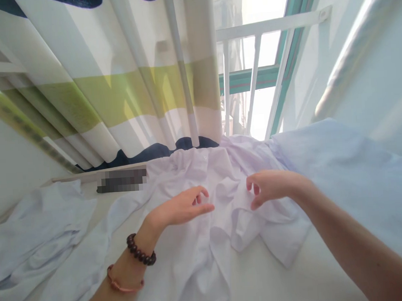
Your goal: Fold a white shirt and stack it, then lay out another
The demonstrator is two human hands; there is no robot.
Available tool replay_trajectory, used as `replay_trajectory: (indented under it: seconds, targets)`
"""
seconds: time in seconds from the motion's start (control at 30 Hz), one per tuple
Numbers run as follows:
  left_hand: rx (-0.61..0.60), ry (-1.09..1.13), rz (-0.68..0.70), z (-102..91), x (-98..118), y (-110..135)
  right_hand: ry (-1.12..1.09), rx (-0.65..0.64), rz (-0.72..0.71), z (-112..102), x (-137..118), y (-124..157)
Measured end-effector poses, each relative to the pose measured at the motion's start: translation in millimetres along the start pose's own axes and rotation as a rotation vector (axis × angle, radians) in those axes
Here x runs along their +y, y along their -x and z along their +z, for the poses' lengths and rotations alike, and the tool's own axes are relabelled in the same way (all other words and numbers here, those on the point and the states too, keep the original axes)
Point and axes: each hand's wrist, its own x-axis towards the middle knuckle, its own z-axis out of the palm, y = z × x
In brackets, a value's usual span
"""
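A crumpled white shirt or coat [194, 255] is spread over a pale flat surface [260, 283], one long sleeve [78, 262] stretching toward the lower left. Above its middle is my left hand [180, 207], fingers curled and thumb held apart, with nothing visible in it. My right hand [273, 187] hovers over the garment's right part, its fingers bent and apart from the thumb, also holding nothing. Whether either hand's fingertips touch the fabric is hard to tell. Dark beads and a reddish band circle my left wrist.
Another white garment [39, 237] lies folded at the left. A large pale cloth [355, 173] covers the right side. Behind are a striped curtain [126, 96], a white railing [271, 26] and a bright window. A blurred-out dark item [123, 180] sits at the back left.
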Motion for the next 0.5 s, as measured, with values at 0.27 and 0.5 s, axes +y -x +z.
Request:
replay_trajectory:
  seconds: [0.27, 0.5]
  targets:
    - [0.161, -0.274, -0.132, 27.8, -21, -20, 0.143, 0.191, 0.021, 11, 18, -9]
    - [0.044, -0.184, -0.138, 20.0, -37, -20, 0.012, 0.258, -0.013, 6, 22, 0]
